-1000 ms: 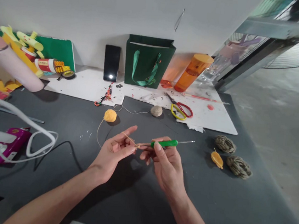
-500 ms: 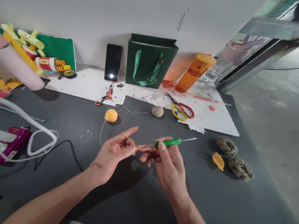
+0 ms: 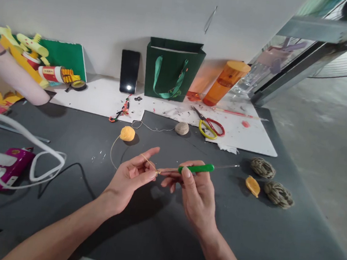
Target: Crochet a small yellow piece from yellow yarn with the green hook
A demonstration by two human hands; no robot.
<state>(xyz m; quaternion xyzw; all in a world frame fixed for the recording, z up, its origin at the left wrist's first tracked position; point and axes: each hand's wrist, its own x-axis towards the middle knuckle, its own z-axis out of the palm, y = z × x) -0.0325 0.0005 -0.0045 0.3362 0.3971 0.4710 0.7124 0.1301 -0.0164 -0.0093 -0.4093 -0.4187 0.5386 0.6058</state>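
Observation:
My right hand (image 3: 197, 194) is closed around the green handle of a crochet hook (image 3: 196, 168); one thin metal end points left, the other sticks out to the right. Thumb and fingers of my left hand (image 3: 134, 175) pinch a tiny piece of yellow crochet work (image 3: 157, 172), where the hook's left tip meets it. A strand of yellow yarn runs over my raised left index finger. Behind that hand lies the yellow yarn ball (image 3: 127, 133), its strand trailing down toward the hand. The exact stitch is too small to make out.
Scissors (image 3: 209, 127) lie on a white board beside an orange bottle (image 3: 226, 84). A green paper bag (image 3: 172, 70) and a phone (image 3: 129, 71) stand against the wall. Grey-green crocheted pieces (image 3: 278, 194) and a yellow one (image 3: 252, 186) lie right. White cable (image 3: 35, 165) loops at left.
The crochet hook has turned slightly in my right hand, its free right end now lower and reaching farther right. My left hand keeps its pinch, and the view has shifted a little.

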